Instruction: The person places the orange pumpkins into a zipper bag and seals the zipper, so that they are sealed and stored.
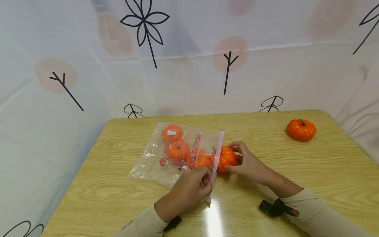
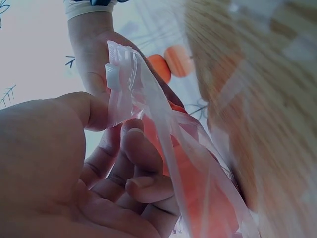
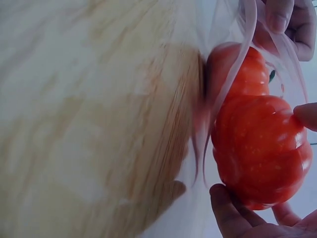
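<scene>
A clear zip bag [image 1: 154, 164] with pink print lies on the table, several small orange pumpkins [image 1: 178, 151] inside it. My left hand [image 1: 190, 187] pinches the bag's pink-edged mouth near its front end; in the left wrist view the thumb and fingers grip the strip beside the white slider [image 2: 113, 77]. At the opening, my right hand [image 1: 248, 163] holds another orange pumpkin [image 1: 227, 158] between thumb and fingers. That pumpkin is partly within the mouth, touching one further in, as the right wrist view shows [image 3: 260, 148].
One more orange pumpkin [image 1: 301, 129] with a green stem sits at the back right of the wooden table [image 1: 281, 154]. A white patterned cloth [image 1: 189, 85] hangs behind the table and along its sides. Dark wrist-worn devices [image 1: 273, 208] sit under both forearms.
</scene>
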The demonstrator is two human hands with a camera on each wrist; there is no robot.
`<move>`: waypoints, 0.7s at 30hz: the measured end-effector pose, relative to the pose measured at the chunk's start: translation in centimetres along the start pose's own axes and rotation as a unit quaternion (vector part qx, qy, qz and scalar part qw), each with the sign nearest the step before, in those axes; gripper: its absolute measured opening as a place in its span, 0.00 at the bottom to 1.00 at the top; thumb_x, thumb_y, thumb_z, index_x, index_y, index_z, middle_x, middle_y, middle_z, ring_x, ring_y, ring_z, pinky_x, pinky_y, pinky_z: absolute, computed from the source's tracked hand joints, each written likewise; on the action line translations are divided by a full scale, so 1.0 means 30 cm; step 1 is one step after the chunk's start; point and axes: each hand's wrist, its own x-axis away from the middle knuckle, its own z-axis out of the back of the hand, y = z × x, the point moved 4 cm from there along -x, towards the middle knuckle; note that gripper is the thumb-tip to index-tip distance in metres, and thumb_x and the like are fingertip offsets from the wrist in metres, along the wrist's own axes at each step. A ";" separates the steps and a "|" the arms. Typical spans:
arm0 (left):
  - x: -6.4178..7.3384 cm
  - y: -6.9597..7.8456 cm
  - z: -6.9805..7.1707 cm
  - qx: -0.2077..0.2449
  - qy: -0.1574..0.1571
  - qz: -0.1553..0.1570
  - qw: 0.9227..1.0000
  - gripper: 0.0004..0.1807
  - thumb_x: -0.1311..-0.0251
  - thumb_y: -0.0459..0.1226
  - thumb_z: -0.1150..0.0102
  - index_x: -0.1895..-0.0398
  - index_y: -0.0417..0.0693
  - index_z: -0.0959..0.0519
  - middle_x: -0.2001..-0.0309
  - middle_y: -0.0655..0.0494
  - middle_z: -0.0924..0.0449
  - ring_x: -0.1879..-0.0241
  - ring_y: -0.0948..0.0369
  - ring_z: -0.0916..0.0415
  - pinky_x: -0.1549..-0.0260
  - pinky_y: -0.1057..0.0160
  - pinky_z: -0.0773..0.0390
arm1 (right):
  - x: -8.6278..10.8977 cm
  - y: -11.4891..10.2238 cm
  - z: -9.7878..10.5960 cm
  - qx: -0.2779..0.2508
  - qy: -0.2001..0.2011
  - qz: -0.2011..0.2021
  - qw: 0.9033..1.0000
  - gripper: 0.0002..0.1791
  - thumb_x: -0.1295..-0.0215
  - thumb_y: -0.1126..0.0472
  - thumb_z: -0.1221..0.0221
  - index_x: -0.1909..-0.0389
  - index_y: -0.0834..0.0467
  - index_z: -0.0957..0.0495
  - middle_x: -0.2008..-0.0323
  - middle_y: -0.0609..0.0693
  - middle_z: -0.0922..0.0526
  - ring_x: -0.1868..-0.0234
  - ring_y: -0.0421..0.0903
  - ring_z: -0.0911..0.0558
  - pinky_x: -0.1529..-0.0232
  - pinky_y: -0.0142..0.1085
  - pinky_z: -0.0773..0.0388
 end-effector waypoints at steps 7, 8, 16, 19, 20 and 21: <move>0.001 0.003 0.003 -0.006 0.006 -0.009 1.000 0.04 0.40 0.36 0.38 0.65 0.53 0.24 0.72 0.67 0.27 0.74 0.73 0.35 0.75 0.79 0.32 | -0.007 -0.003 -0.010 -0.004 0.006 -0.005 1.000 0.41 0.39 0.61 0.32 0.35 0.60 0.50 0.33 0.69 0.40 0.35 0.68 0.27 0.39 0.51 0.23; 0.001 0.003 0.004 -0.007 0.008 -0.011 1.000 0.04 0.40 0.36 0.38 0.65 0.53 0.24 0.72 0.67 0.27 0.75 0.73 0.35 0.75 0.79 0.33 | -0.008 -0.004 -0.012 -0.006 0.006 -0.005 1.000 0.41 0.39 0.61 0.32 0.35 0.60 0.50 0.33 0.69 0.40 0.35 0.68 0.27 0.39 0.53 0.24; 0.003 0.008 0.008 -0.013 0.018 -0.030 0.999 0.04 0.40 0.36 0.37 0.65 0.52 0.24 0.72 0.66 0.27 0.74 0.73 0.35 0.76 0.80 0.34 | -0.023 -0.007 -0.021 0.003 0.024 -0.018 1.000 0.42 0.39 0.58 0.31 0.35 0.58 0.50 0.30 0.67 0.40 0.37 0.66 0.25 0.39 0.52 0.24; 0.004 0.012 0.010 -0.016 0.019 -0.034 0.999 0.04 0.40 0.36 0.37 0.65 0.53 0.24 0.72 0.66 0.27 0.75 0.74 0.36 0.77 0.80 0.35 | -0.029 -0.010 -0.025 -0.001 0.033 -0.020 0.999 0.43 0.40 0.57 0.30 0.35 0.59 0.50 0.29 0.67 0.42 0.38 0.64 0.24 0.40 0.49 0.23; 0.004 0.013 0.010 -0.017 0.019 -0.034 0.999 0.04 0.40 0.36 0.38 0.65 0.53 0.24 0.72 0.66 0.27 0.75 0.74 0.36 0.77 0.80 0.35 | -0.032 -0.010 -0.026 -0.005 0.035 -0.020 0.999 0.43 0.40 0.57 0.30 0.35 0.59 0.50 0.29 0.67 0.43 0.38 0.64 0.23 0.41 0.48 0.23; 0.004 0.014 0.011 -0.019 0.018 -0.035 0.999 0.04 0.40 0.36 0.38 0.65 0.53 0.24 0.72 0.66 0.27 0.75 0.74 0.36 0.77 0.80 0.35 | -0.035 -0.009 -0.026 -0.008 0.037 -0.022 0.999 0.44 0.40 0.57 0.30 0.35 0.59 0.50 0.28 0.67 0.44 0.38 0.64 0.23 0.41 0.48 0.23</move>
